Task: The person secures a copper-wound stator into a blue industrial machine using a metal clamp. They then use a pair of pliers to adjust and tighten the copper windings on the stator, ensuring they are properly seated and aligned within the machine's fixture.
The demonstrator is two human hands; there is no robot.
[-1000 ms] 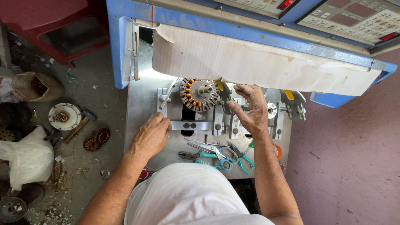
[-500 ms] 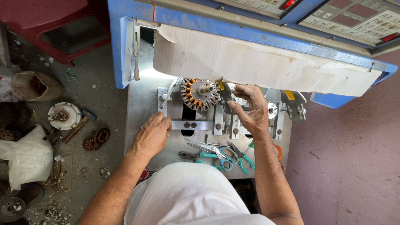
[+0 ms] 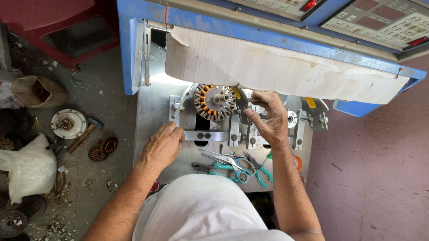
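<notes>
A round motor stator [image 3: 215,102] wound with copper wire sits on the spindle of a blue winding machine [image 3: 136,22]. My left hand [image 3: 163,146] rests on the grey metal table [image 3: 145,114], fingers curled against the end of a flat metal bar [image 3: 205,135]. My right hand [image 3: 268,118] is just right of the stator, fingertips pinched at a metal guide part beside it; what they pinch is too small to tell. A strip of cardboard [image 3: 280,70] hangs over the work area.
Scissors with teal handles [image 3: 236,164] and green-handled pliers [image 3: 261,169] lie on the table in front of me. On the floor to the left are a white bag [image 3: 28,167], a round motor cover [image 3: 68,123], two wound coils [image 3: 102,149] and a woven basket [image 3: 39,90].
My right hand has shifted slightly at the guide beside the stator. My left hand stays on the metal bar.
</notes>
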